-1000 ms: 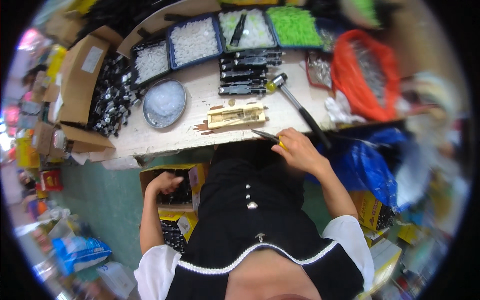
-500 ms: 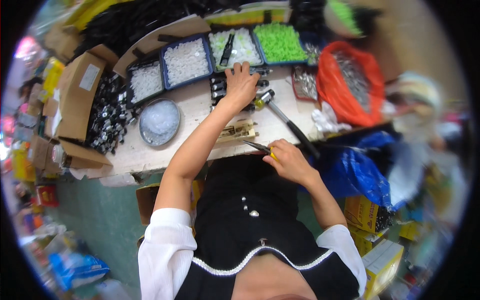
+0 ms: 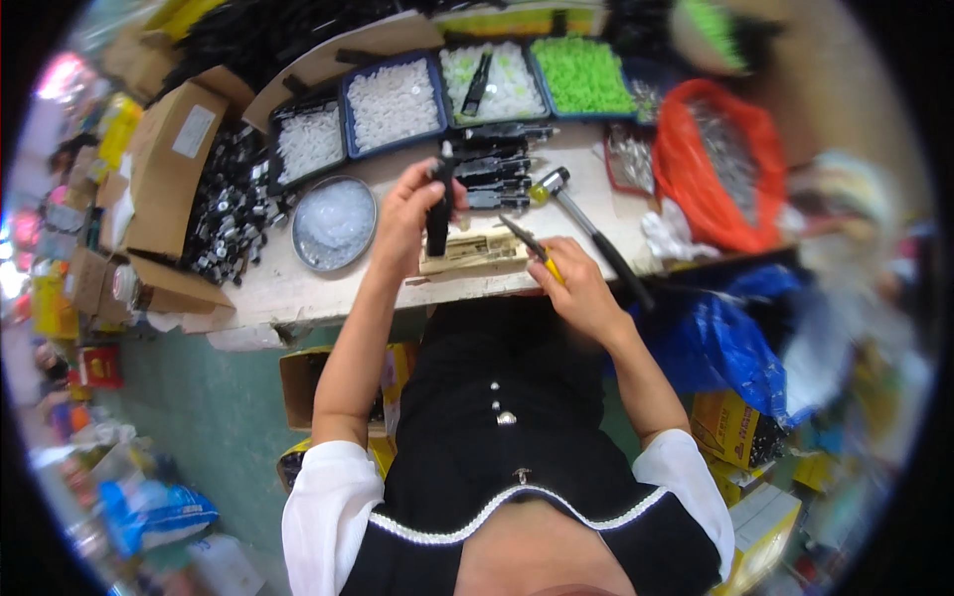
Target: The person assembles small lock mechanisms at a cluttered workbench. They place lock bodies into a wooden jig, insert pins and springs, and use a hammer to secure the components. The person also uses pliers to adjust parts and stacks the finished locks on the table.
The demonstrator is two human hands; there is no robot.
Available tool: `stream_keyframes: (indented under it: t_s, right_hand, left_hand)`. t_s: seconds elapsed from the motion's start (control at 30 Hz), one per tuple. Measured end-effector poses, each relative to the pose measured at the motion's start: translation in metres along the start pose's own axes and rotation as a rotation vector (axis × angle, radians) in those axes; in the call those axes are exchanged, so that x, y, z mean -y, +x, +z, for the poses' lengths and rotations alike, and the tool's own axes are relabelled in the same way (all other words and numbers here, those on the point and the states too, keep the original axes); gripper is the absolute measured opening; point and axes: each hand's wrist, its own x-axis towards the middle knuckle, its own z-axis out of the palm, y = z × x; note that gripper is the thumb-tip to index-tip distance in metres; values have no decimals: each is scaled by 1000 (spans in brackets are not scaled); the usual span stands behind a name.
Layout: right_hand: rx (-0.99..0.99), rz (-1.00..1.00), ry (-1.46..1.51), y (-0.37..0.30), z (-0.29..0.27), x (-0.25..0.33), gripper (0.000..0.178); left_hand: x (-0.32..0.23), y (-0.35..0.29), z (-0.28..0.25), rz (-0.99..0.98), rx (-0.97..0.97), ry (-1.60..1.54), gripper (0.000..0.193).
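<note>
My left hand (image 3: 405, 217) is closed around a long black part (image 3: 438, 214) with a small pale tip, held roughly upright above the left end of a pale block-like fixture (image 3: 467, 260). In my right hand (image 3: 579, 290) are pointed-nose pliers (image 3: 525, 238) with a yellow grip. Their dark jaws point up and left, near the fixture's right end. Several similar black parts (image 3: 497, 171) lie side by side behind the fixture. To their right rests a hammer (image 3: 588, 226) with a yellowish head face and a black handle.
Trays of white pieces (image 3: 395, 104) and green pieces (image 3: 581, 79) line the back. A round metal dish (image 3: 335, 224) of translucent pieces stands left, beside a heap of black and silver parts (image 3: 231, 204). A red bag (image 3: 773, 189) of metal pieces stands right.
My left hand has come back toward me from the row and now holds a black part upright. My right hand with the pliers has risen slightly over the table.
</note>
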Motion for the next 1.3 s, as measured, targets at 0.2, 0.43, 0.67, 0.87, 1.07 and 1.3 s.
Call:
stream_keyframes:
  t_s: [0.2,0.43,0.67,0.87,1.07,1.3]
  right_hand:
    - [51,19,-4,13,12,9,23]
    - [39,-15,-5,13,9,17,21]
    - [95,-30,-44,11,7,19,19]
    - [149,-17,-31,12,9,20,16]
    - [232,-105,-67,5,2,15,16]
    - [469,-100,-149,4,3,31,18]
  left_hand:
    - [15,-45,20,-99,7,58,29]
    - [21,-55,19,77,13,285,27]
    - [17,-60,26,151,-78,451,23]
    - [21,-62,31,280,-150,652,22]
    - [2,-61,8,-447,184,-190,20]
    - [16,-85,-17,-530,344,-509,25]
